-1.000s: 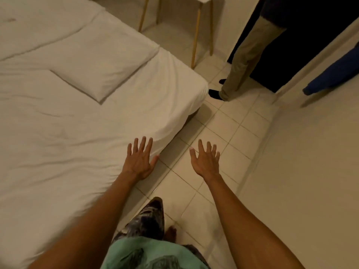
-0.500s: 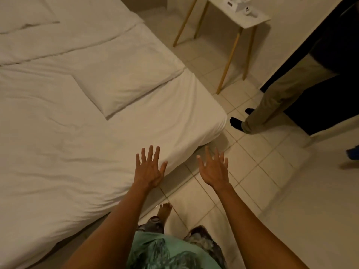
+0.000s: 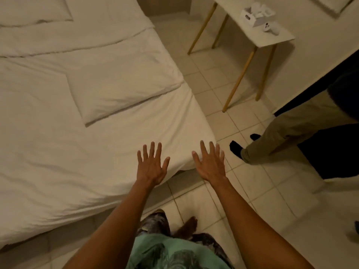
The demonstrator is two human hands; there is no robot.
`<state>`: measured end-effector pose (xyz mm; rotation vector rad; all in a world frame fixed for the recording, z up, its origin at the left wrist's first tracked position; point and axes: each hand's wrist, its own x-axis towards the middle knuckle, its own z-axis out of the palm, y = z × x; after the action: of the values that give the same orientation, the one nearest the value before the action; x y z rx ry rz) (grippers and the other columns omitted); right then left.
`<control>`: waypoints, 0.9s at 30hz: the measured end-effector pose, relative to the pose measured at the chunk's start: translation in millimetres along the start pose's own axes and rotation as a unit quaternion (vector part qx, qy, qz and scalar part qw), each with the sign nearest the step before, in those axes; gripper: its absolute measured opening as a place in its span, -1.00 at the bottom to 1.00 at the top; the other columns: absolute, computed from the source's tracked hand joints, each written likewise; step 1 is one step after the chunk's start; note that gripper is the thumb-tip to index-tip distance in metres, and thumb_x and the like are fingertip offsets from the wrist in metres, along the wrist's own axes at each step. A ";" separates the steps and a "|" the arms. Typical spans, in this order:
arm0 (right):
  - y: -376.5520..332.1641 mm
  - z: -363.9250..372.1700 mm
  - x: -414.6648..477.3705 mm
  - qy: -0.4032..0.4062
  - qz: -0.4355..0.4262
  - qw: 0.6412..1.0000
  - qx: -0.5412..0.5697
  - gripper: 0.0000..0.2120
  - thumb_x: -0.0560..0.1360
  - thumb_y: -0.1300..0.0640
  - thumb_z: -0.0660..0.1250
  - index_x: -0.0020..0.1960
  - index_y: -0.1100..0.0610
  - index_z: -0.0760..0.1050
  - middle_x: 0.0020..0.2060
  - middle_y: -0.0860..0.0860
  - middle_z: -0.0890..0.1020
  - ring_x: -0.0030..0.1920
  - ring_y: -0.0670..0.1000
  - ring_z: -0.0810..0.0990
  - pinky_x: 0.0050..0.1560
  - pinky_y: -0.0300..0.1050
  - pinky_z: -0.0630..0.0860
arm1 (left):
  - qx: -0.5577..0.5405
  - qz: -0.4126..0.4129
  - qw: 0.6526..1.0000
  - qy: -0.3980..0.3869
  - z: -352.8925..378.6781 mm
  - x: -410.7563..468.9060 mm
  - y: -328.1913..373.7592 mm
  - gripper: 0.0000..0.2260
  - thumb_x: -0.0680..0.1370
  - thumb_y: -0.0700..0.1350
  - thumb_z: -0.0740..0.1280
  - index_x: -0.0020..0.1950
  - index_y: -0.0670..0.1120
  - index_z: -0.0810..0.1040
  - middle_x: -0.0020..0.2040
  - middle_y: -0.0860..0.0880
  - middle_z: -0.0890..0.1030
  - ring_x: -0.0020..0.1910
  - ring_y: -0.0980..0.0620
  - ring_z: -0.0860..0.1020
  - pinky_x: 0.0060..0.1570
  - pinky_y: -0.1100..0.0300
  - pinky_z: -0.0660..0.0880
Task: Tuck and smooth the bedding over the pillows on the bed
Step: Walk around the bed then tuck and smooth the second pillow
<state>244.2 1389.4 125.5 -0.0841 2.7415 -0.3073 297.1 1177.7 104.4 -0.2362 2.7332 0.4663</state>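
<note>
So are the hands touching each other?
Apart. The head view shows the left hand and right hand spread open side by side, with white sheet and floor visible in the gap between them.

bed [image 3: 58, 152] cut off left, table items [image 3: 258, 14] blurry

My forearms are bare, no sleeves reaching my left hand [image 3: 150, 167] or right hand [image 3: 210, 166]. I wear a mint-green patterned top [image 3: 174, 253] over dark mottled trousers [image 3: 153, 224]. My foot [image 3: 187, 227] is bare.
</note>
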 end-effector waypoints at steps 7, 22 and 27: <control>55.2 -50.6 91.8 -0.028 -0.092 0.994 -0.042 -0.34 0.65 -0.29 -0.11 0.66 -0.02 -0.06 0.64 0.16 -0.01 0.62 0.21 -0.12 0.59 0.21 -0.19 | -0.042 -0.097 0.994 0.028 7.8 44.2 78.2 -0.40 0.65 0.24 -0.14 0.63 0.04 -0.18 0.64 -0.09 -0.15 0.61 -0.19 -0.19 0.56 -0.17 -0.22; 35.0 -136.6 328.2 -0.080 -0.245 0.962 -0.093 -0.34 0.65 -0.29 -0.11 0.66 -0.01 -0.05 0.63 0.17 0.01 0.62 0.22 -0.10 0.59 0.24 -0.16 | -0.095 -0.292 0.948 0.081 -43.3 193.4 126.8 -0.39 0.65 0.24 -0.14 0.63 0.03 -0.19 0.65 -0.10 -0.13 0.61 -0.19 -0.17 0.56 -0.17 -0.18; 5.9 -153.4 413.7 -0.112 -0.342 0.925 -0.125 -0.33 0.64 -0.31 -0.11 0.65 -0.02 -0.03 0.64 0.15 0.00 0.62 0.20 -0.11 0.59 0.21 -0.18 | -0.107 -0.386 0.910 0.108 -62.5 249.8 148.2 -0.39 0.65 0.25 -0.14 0.63 0.03 -0.18 0.65 -0.07 -0.09 0.61 -0.19 -0.13 0.55 -0.20 -0.14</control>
<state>-196.9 1384.8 112.5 -1.0853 2.4156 -0.1115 14.2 1268.4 109.3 -1.4261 2.4895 0.5153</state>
